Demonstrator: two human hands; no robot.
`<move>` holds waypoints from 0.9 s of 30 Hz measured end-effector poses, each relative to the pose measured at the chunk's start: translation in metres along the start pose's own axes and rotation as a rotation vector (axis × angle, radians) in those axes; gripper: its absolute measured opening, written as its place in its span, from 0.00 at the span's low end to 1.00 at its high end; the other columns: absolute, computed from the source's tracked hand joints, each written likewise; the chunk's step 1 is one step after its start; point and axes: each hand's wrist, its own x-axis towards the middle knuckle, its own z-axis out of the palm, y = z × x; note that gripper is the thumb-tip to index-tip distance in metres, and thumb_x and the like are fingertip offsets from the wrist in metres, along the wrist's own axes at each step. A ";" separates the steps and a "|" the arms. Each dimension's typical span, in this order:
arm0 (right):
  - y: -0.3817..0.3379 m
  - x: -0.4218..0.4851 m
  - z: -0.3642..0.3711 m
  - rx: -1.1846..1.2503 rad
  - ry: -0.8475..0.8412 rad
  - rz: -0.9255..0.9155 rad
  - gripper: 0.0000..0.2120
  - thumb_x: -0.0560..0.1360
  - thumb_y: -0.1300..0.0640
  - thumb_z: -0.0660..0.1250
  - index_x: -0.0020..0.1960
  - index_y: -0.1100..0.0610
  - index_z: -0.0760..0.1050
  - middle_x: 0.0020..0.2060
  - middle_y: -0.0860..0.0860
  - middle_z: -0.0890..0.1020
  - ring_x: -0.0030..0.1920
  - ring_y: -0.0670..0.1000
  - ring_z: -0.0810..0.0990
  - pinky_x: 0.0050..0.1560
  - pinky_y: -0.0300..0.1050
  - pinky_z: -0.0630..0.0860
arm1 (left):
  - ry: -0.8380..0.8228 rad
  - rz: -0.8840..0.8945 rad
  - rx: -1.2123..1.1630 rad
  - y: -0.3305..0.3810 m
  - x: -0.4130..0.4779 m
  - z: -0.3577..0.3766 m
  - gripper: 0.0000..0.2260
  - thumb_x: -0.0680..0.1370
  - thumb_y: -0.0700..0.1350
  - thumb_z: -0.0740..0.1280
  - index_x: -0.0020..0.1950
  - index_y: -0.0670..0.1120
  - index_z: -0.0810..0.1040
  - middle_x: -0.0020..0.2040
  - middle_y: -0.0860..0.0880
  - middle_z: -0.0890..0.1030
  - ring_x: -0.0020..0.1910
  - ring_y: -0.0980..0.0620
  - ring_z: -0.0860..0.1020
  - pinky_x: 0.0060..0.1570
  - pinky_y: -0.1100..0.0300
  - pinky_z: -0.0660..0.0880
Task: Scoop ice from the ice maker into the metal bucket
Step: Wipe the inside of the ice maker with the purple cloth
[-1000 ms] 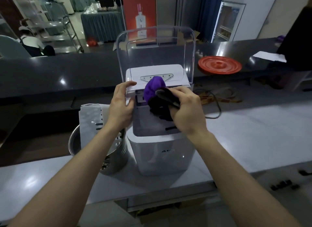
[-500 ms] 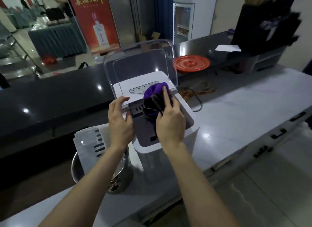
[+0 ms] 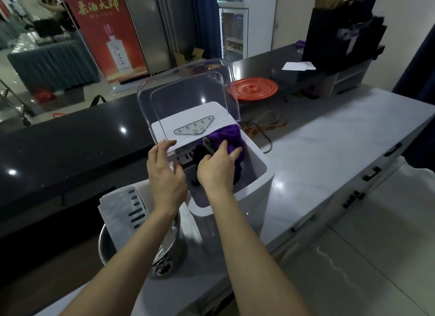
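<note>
The ice maker (image 3: 255, 188) is a white box on the grey counter (image 3: 329, 151). Its clear lid (image 3: 188, 99) stands up and open at the back of it.

The person leans over the ice maker with both arms out. The left hand (image 3: 164, 174) is at the ice maker's front left side. Its fingers lie fairly straight on the edge of the white top, and it grasps nothing. The right hand (image 3: 216, 170) is down in the open mouth of the ice maker. Its fingers curl over a bunched purple cloth (image 3: 226, 135) and hold it against the inner edge, just below the button panel. There is something dark under the cloth by the thumb, but I cannot tell what it is.

The metal bucket (image 3: 170, 247) stands on the counter just left of the ice maker, on the side nearer the person. The left arm crosses over it. A white slotted tray (image 3: 124, 212) sticks up out of the bucket, tilted.

Behind the ice maker, to its right, an orange disc (image 3: 254, 88) lies on a black counter. A cord (image 3: 267, 139) curls on the grey counter close to the ice maker's back right corner.
</note>
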 end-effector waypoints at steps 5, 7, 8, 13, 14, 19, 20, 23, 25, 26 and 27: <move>-0.003 0.013 0.003 0.016 0.011 0.076 0.29 0.84 0.60 0.61 0.84 0.53 0.60 0.83 0.62 0.54 0.74 0.69 0.70 0.70 0.59 0.73 | 0.011 -0.005 0.004 0.004 -0.001 0.000 0.25 0.80 0.34 0.64 0.70 0.58 0.74 0.71 0.55 0.71 0.71 0.49 0.74 0.67 0.42 0.77; -0.006 0.011 0.005 0.030 0.002 0.089 0.27 0.84 0.59 0.61 0.82 0.53 0.62 0.80 0.63 0.61 0.71 0.67 0.73 0.67 0.58 0.75 | 0.014 -0.004 0.017 0.004 -0.001 0.000 0.25 0.80 0.34 0.64 0.70 0.59 0.74 0.71 0.55 0.71 0.71 0.49 0.75 0.65 0.41 0.78; -0.007 0.006 0.007 0.044 -0.014 0.087 0.26 0.84 0.59 0.61 0.81 0.54 0.63 0.78 0.63 0.63 0.69 0.67 0.75 0.66 0.57 0.75 | 0.014 -0.010 0.024 0.003 0.000 0.000 0.25 0.80 0.35 0.64 0.70 0.59 0.74 0.71 0.56 0.71 0.71 0.49 0.75 0.64 0.41 0.78; -0.002 -0.003 0.008 0.211 -0.013 0.102 0.28 0.85 0.62 0.59 0.84 0.55 0.59 0.82 0.60 0.57 0.74 0.63 0.71 0.73 0.54 0.70 | 0.001 -0.001 0.037 0.000 0.001 0.000 0.25 0.80 0.35 0.64 0.71 0.59 0.73 0.74 0.56 0.70 0.73 0.49 0.73 0.67 0.42 0.77; -0.003 0.004 0.004 0.247 0.005 0.140 0.29 0.85 0.63 0.59 0.85 0.56 0.58 0.83 0.59 0.53 0.77 0.63 0.68 0.74 0.52 0.68 | -0.003 0.005 0.036 0.000 0.000 -0.001 0.25 0.80 0.35 0.64 0.71 0.59 0.73 0.74 0.55 0.70 0.73 0.49 0.73 0.67 0.42 0.77; -0.003 0.013 -0.005 0.268 0.021 0.226 0.32 0.83 0.67 0.57 0.85 0.53 0.59 0.80 0.58 0.56 0.70 0.63 0.74 0.67 0.51 0.74 | -0.009 0.000 0.050 -0.001 0.001 -0.001 0.25 0.81 0.36 0.64 0.72 0.59 0.73 0.78 0.55 0.67 0.77 0.50 0.70 0.68 0.45 0.76; -0.002 0.011 -0.005 0.267 0.014 0.218 0.32 0.83 0.67 0.58 0.85 0.53 0.59 0.79 0.58 0.57 0.67 0.63 0.76 0.64 0.50 0.76 | -0.010 0.003 0.055 -0.001 0.001 -0.001 0.25 0.81 0.36 0.64 0.73 0.59 0.73 0.78 0.54 0.66 0.78 0.51 0.69 0.69 0.45 0.76; -0.002 0.007 0.001 0.251 -0.070 0.233 0.28 0.81 0.66 0.61 0.81 0.57 0.64 0.75 0.61 0.61 0.59 0.64 0.80 0.57 0.52 0.80 | -0.010 0.000 0.075 -0.001 0.002 0.001 0.25 0.81 0.35 0.63 0.73 0.58 0.72 0.79 0.54 0.66 0.79 0.50 0.68 0.70 0.44 0.75; 0.001 0.003 0.005 0.250 -0.130 0.274 0.25 0.80 0.64 0.61 0.78 0.62 0.66 0.74 0.64 0.67 0.53 0.62 0.79 0.59 0.57 0.82 | -0.010 -0.017 0.074 -0.001 0.002 0.002 0.26 0.81 0.35 0.64 0.74 0.58 0.72 0.79 0.54 0.66 0.79 0.50 0.68 0.72 0.44 0.75; 0.004 0.001 0.005 0.256 -0.140 0.281 0.26 0.80 0.65 0.61 0.78 0.63 0.65 0.74 0.64 0.68 0.53 0.61 0.79 0.59 0.57 0.82 | -0.014 -0.013 0.076 -0.001 0.001 0.002 0.26 0.81 0.35 0.64 0.74 0.58 0.72 0.79 0.54 0.66 0.79 0.51 0.68 0.72 0.45 0.74; 0.007 0.002 0.004 0.280 -0.125 0.285 0.28 0.81 0.65 0.60 0.80 0.62 0.63 0.75 0.64 0.68 0.55 0.61 0.79 0.59 0.54 0.81 | -0.020 -0.005 0.076 -0.002 0.001 0.001 0.26 0.80 0.35 0.64 0.74 0.58 0.72 0.79 0.54 0.66 0.79 0.51 0.68 0.73 0.45 0.74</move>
